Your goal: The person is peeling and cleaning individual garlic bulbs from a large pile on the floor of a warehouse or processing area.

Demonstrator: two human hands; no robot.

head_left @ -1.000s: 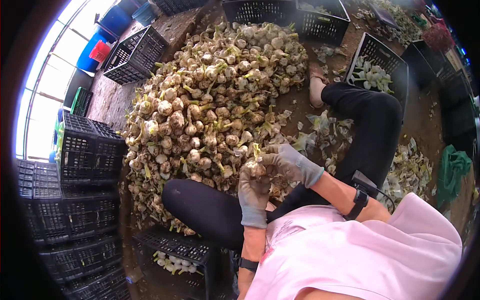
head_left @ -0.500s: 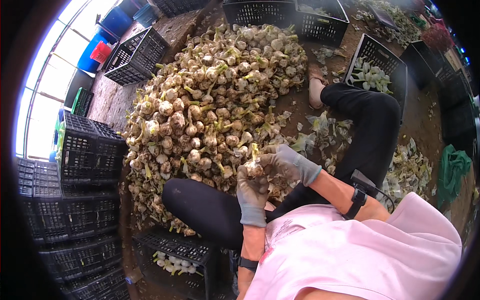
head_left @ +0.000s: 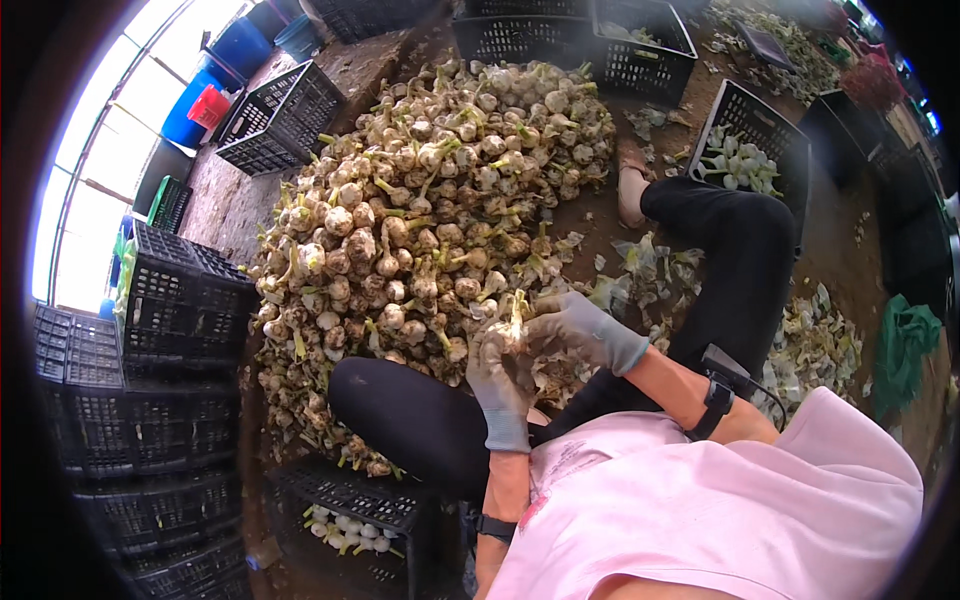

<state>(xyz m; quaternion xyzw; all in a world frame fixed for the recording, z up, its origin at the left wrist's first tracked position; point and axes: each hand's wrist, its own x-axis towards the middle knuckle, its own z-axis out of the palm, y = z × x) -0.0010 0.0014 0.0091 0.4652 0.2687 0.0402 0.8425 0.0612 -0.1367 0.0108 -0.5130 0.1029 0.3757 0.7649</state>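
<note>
Between my two gloved hands is one garlic bulb (head_left: pixel 512 328) with its short stem pointing up. My left hand (head_left: pixel 497 375), in a grey-white glove, is closed round its lower left side. From the right, the fingers of my right hand (head_left: pixel 580 328) press against the bulb and its skin. Just beyond the hands rises a large heap of soil-stained garlic bulbs (head_left: pixel 430 220), many with yellow-green stem stubs. Loose peeled skins (head_left: pixel 650 270) lie on the ground to the right of the heap.
A black crate with peeled white bulbs (head_left: pixel 738 165) stands beyond my right knee; another crate with white bulbs (head_left: pixel 352 530) is below my left knee. Stacked black crates (head_left: pixel 160 430) line the left. Further crates (head_left: pixel 645 70) stand at the back. Green netting (head_left: pixel 905 350) lies at right.
The bulb has risen slightly and shifted a little to the right in my fingers, and my right hand has moved slightly right. The view has shifted slightly.
</note>
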